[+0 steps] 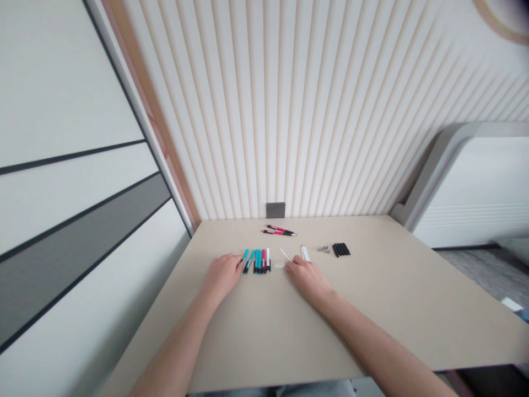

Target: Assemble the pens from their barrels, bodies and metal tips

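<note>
My left hand (223, 272) rests on the table at the left end of a row of pen barrels, its fingers closed on the leftmost teal pen barrel (246, 255). Beside it lie several more teal barrels (258, 259), a red one (263, 259) and a white one (268, 258), all with dark lower ends. A thin white pen refill (285, 255) sticks out from the closed fingers of my right hand (306, 275). Small pale springs (279, 265) lie just left of that hand. More white refills (305, 253) lie right behind it, partly covered by the fingers.
Two red-and-black pens (279, 232) lie near the back of the beige table (264, 325). To the right are small metallic pieces (324, 250) and a row of black grips (341, 250). A socket (275, 210) sits on the ribbed wall; a white cabinet (74, 220) stands left.
</note>
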The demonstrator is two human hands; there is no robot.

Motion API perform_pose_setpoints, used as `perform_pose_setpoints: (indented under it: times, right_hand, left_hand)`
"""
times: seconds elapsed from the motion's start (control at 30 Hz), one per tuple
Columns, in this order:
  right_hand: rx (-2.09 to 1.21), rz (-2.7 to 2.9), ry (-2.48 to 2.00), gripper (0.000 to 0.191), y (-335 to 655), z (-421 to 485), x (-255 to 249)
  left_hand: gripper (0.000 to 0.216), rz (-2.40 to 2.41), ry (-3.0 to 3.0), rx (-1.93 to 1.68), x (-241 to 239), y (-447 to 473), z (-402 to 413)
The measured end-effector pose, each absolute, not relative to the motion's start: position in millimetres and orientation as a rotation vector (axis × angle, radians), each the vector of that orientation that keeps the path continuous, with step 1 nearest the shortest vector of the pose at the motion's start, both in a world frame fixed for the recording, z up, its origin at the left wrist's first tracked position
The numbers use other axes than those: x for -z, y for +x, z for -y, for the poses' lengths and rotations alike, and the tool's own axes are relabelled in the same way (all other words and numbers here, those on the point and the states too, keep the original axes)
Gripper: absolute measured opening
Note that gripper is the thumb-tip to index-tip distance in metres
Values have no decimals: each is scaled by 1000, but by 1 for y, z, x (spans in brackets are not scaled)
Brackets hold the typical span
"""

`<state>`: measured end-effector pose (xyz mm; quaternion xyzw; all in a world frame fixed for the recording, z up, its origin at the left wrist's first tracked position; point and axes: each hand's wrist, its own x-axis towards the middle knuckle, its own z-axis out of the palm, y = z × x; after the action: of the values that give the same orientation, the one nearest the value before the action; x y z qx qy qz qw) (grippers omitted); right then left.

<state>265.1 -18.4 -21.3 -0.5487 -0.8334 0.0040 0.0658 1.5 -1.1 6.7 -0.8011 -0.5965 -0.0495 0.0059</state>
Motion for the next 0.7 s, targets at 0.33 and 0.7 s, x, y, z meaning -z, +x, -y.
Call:
perform_pose_setpoints:
  times: [0.33,0.7]
  right_hand:
    - [-2,2517,-1666,28,265,20,19]
    - [14,2512,-1675,29,265,20,19]
  left_hand:
    - [37,1735,-2744,308,-12,5,5]
    - [36,1653,-2816,258,-7,3,2]
